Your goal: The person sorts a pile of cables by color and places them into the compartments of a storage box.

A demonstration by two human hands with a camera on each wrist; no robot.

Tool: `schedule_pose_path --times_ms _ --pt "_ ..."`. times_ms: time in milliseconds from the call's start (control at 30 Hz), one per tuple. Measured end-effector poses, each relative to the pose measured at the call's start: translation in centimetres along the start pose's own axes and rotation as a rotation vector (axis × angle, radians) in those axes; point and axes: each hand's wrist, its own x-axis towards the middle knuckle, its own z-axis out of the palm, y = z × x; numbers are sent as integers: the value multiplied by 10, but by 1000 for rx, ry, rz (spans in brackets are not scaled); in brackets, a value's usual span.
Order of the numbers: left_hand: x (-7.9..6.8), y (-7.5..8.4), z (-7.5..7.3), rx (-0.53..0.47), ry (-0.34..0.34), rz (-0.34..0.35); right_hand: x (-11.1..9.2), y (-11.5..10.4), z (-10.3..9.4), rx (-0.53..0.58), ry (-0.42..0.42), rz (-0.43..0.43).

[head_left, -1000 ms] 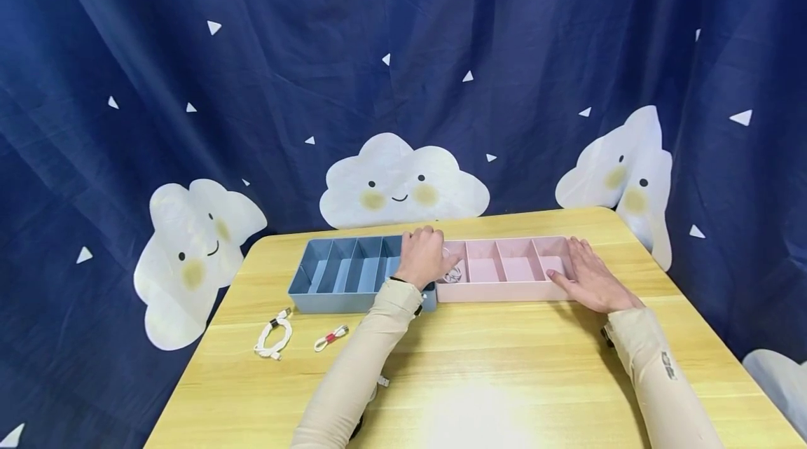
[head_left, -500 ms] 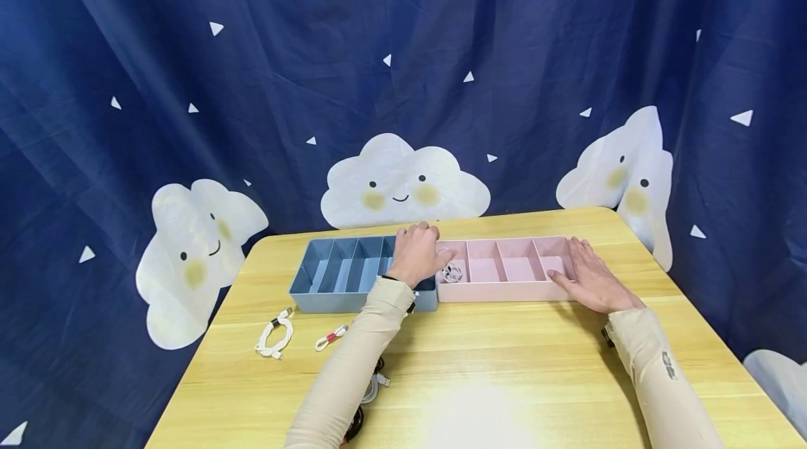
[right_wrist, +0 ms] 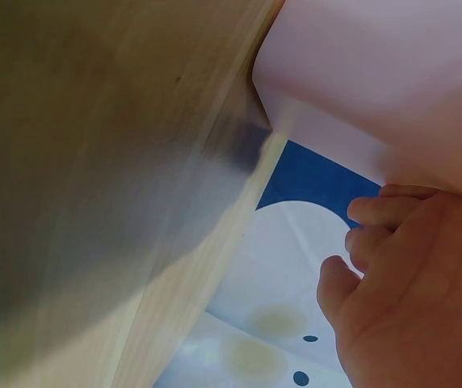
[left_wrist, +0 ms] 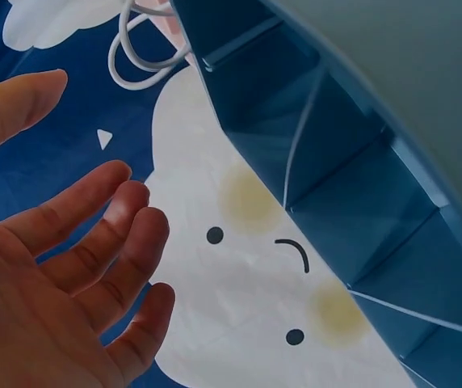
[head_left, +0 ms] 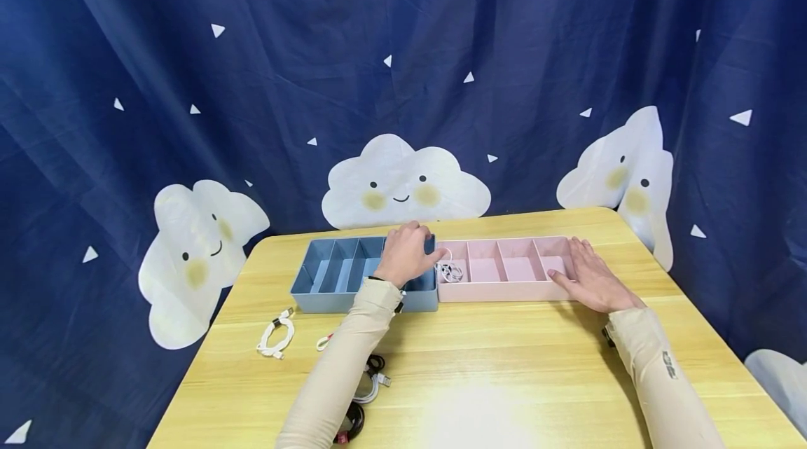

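Above the right part of the blue divided box (head_left: 321,303), my left hand (head_left: 406,254) hovers with its thumb spread toward the pink box. In the left wrist view the fingers of that left hand (left_wrist: 77,267) are loosely bent and hold nothing. A thin white coiled cable (head_left: 450,272) lies in the leftmost compartment of the pink divided box (head_left: 498,292), with a loop (left_wrist: 126,52) sticking up over the rim. My right hand (head_left: 592,277) rests against the pink box's right end, fingers extended along the outer wall, thumb at the front rim.
On the wooden table (head_left: 504,358), a white coiled cable (head_left: 275,337) with a black tie lies at left. A small white cable (head_left: 323,342) is partly behind my left forearm. Grey-white (head_left: 370,389) and black (head_left: 356,419) coiled cables lie beside that forearm. A patterned blue curtain (head_left: 403,85) hangs behind.
My left hand has drawn left from the pink box's leftmost compartment to over the blue box, uncovering the coiled cable there. More cables show beside the left forearm. The right hand stays put.
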Motion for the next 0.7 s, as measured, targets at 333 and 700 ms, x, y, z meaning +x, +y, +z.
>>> schedule_pose_path --times_ms 333,700 --pt "-8 -13 -8 -39 -1 -21 0 2 0 -1 -6 -5" --pt "-21 -32 -12 -74 49 4 2 3 1 -16 6 -3"
